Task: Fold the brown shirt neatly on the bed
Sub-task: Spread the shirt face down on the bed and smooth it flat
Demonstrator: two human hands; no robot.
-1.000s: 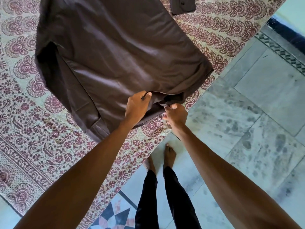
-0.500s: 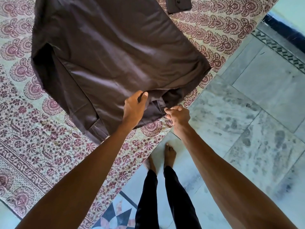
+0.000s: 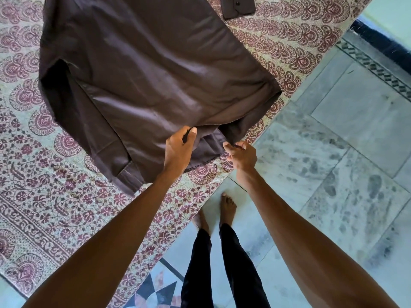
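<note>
Maroon-printed sheeting covers the bed [image 3: 66, 196], which fills the left and upper part of the frame; pale marble floor [image 3: 333, 174] takes the right side. The brown shirt [image 3: 155, 74] lies spread on the bed across the upper centre, its near edge reaching the bed's edge at lower centre. A small brown buttoned piece [image 3: 239, 6], probably a cuff, lies on the sheet at the top edge of the frame.

The left hand [image 3: 179, 152] grips the upper layer of that near edge, thumb on top and fingers curled beneath. The right hand [image 3: 242, 155], just to its right at the bed's edge, pinches cloth between thumb and fingertips. It seems to be the under layer, though dark cloth against dark makes that hard to confirm.

Over the last second little has moved, yet it counts. The right hand has drifted slightly rightward, away from the left, and the space between the two layers has opened into a darker pocket between the hands. The left hand has kept its hold. The broad panel has stayed flat, with only soft ripples.

I judge this to be the layers of the near edge being separated and squared before a fold. No fold of the body is made yet, so the task looks early. The widening suggests the edge is being drawn taut.
</note>
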